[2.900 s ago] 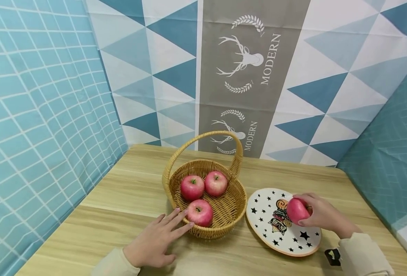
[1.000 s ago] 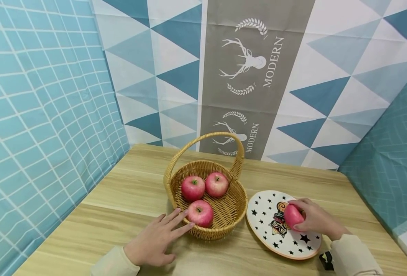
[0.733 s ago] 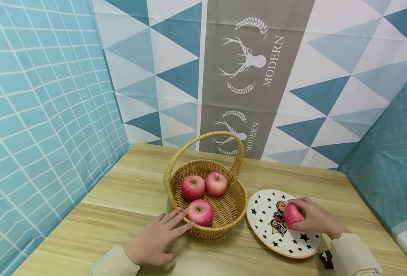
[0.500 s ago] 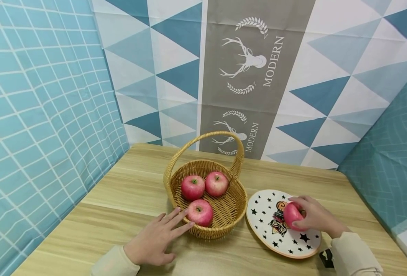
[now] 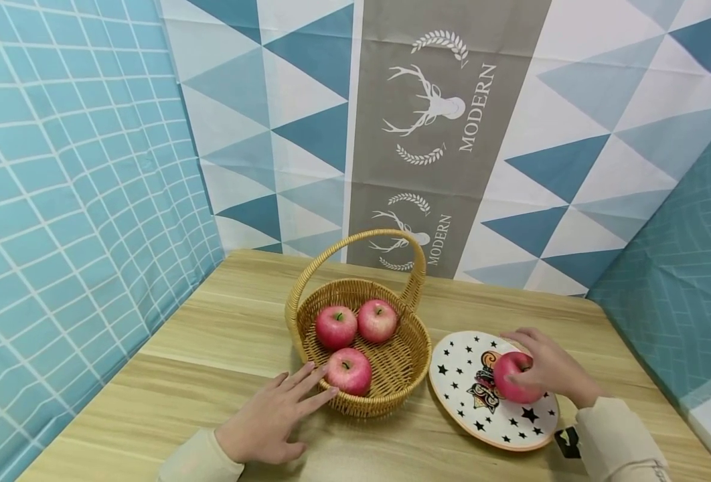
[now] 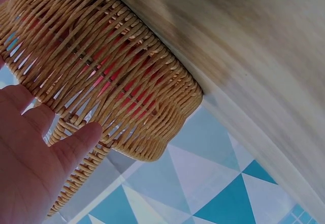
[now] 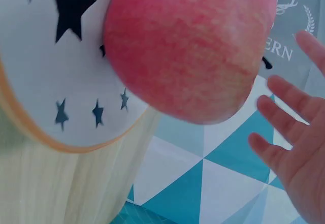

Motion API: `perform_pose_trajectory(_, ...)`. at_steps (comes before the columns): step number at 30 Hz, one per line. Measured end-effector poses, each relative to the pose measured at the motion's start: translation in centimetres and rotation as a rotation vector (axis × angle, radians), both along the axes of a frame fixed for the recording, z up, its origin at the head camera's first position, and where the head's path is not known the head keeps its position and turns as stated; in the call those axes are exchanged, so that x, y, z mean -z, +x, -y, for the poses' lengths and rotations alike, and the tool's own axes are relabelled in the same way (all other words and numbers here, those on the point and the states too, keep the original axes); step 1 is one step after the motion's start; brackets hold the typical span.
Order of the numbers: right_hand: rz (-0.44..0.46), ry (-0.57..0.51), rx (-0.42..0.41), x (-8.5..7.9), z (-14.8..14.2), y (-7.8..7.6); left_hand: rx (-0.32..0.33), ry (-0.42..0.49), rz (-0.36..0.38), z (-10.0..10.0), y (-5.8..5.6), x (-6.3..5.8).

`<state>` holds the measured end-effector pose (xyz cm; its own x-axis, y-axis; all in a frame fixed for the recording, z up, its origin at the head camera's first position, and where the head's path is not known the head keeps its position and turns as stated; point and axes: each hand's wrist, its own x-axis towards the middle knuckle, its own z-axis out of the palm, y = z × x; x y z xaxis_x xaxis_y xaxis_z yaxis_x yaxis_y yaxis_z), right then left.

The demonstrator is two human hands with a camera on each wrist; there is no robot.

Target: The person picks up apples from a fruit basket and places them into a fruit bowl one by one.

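Observation:
A red apple (image 5: 508,383) sits on the star-patterned plate (image 5: 452,388). My right hand (image 5: 551,367) is over its right side; in the right wrist view the fingers (image 7: 284,117) are spread and a gap shows between them and the apple (image 7: 188,46). Three more apples lie in the wicker basket (image 5: 400,395): one at left (image 5: 336,328), one at the back (image 5: 377,321) and one in front (image 5: 349,372). My left hand (image 5: 271,420) rests its extended fingertips on the basket's front-left rim, and the left wrist view has its thumb (image 6: 81,137) stretched beside the woven wall.
The basket's tall arched handle (image 5: 355,235) rises above the apples. A small black tag (image 5: 568,442) lies by the right sleeve. Patterned cloth (image 5: 416,134) stands behind the wooden table (image 5: 229,314), with blue tiled sheeting (image 5: 78,167) at the left.
My right hand lowered the apple onto the plate, and its fingers have now loosened and drawn off it. The left hand has stayed at the basket rim.

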<state>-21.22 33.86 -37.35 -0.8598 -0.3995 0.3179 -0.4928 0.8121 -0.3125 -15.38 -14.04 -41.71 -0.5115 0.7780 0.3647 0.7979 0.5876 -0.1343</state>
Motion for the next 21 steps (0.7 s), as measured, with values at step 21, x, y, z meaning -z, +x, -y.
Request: perform_pose_trajectory(21,-0.101,-0.066,-0.068,-0.2,2.6,-0.4,-0.011,-0.013,0.014,0.1,0.0,0.2)
